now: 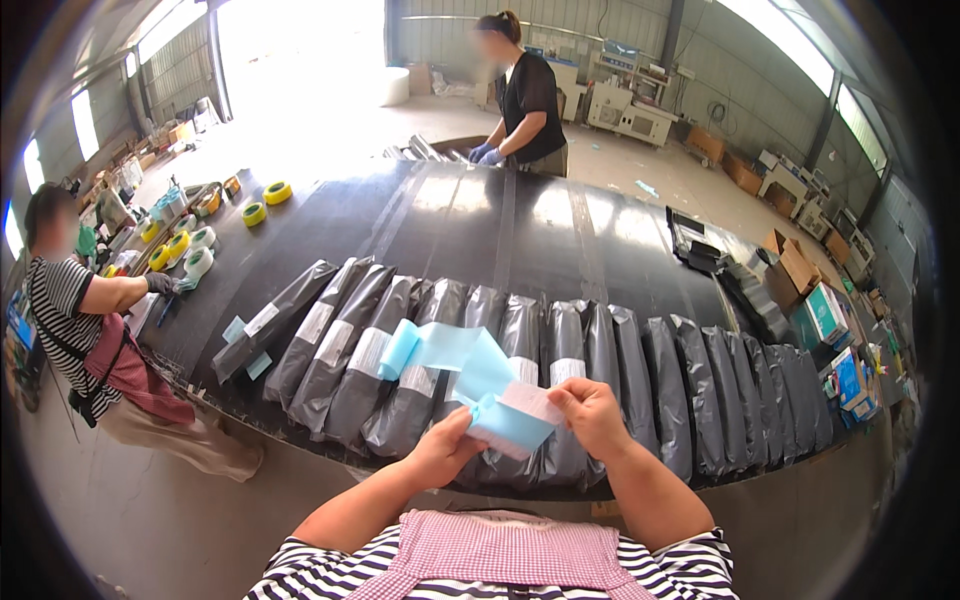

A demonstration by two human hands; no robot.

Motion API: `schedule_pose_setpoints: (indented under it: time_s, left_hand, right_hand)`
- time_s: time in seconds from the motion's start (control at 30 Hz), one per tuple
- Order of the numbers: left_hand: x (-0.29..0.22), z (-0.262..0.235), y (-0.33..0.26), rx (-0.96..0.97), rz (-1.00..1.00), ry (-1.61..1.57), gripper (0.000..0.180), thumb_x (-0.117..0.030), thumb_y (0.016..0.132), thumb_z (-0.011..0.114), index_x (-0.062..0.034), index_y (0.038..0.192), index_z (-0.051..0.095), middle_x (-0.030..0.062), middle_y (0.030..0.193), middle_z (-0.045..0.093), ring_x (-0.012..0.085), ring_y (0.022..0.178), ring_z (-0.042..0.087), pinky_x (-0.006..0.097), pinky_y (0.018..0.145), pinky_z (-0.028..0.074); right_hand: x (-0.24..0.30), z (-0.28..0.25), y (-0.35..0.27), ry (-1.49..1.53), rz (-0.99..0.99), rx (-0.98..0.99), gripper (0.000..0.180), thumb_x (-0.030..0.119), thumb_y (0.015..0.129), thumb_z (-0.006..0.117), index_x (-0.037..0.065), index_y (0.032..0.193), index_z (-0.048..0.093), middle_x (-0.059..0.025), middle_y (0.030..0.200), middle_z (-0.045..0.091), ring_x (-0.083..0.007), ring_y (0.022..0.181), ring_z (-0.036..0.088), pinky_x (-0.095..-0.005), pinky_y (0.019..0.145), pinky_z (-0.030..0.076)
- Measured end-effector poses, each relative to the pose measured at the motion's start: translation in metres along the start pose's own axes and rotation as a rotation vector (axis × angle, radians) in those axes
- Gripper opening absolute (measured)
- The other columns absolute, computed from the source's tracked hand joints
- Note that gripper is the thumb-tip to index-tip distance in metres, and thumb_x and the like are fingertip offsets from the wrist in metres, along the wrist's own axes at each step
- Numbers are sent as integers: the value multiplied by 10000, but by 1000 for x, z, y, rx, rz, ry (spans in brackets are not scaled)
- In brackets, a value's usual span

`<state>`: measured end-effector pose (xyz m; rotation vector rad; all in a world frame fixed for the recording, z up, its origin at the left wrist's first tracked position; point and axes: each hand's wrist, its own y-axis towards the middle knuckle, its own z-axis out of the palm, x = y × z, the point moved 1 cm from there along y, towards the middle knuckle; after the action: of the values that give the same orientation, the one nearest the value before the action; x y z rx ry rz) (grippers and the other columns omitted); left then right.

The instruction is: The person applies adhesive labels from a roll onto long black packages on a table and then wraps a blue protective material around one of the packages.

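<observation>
Head view, looking down past a checked apron (500, 550) and striped sleeves. Left hand (447, 447) gripping the near end of a blue label strip (470, 375), thumb on top, other fingers tucked behind the paper and hidden. Right hand (590, 412) pinching a white label (532, 402) at the strip's top edge between thumb and forefinger; remaining fingers curled. Strip held above the near edge of a black table (500, 225), over a row of grey bags (560, 385) lying side by side, each with a white label; far-right bags bent by the lens. Tape rolls (255, 213) at far left, small and hard to make out. Seated person (95, 330) at left, partly cut off; standing person (525, 100) across the table, gloved.
</observation>
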<state>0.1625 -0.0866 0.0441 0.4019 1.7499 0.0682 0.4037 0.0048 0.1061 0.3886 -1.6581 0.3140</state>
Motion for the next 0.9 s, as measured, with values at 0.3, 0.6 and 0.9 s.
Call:
schedule_pose_setpoints:
  time_s: [0.3,0.6,0.9]
  left_hand:
    - [50,10,-25,-74,-346,-626,214,-15,988,581,-35,1200,556,80,1129,627,185,1052,627,350,927,532]
    - [47,28,-6,-725,-364,-839,228,-132,1060,505,-65,1277,497,145,1183,660,260,1032,698,387,887,619]
    - [40,65,23,-708,-375,-798,243,-133,1063,497,-64,1295,487,155,1203,661,258,1054,699,389,902,613]
  right_hand:
    - [-29,-148,34,684,190,-353,270,299,1041,565,78,1178,637,-70,1088,708,-204,965,705,-402,784,640]
    - [-93,-158,12,-616,-601,-447,303,73,924,709,18,1221,686,-168,1286,670,-318,1216,637,-379,1034,500]
    - [-144,-178,10,-574,-496,-137,350,81,867,750,36,1210,695,-158,1335,637,-339,1291,568,-413,1079,481]
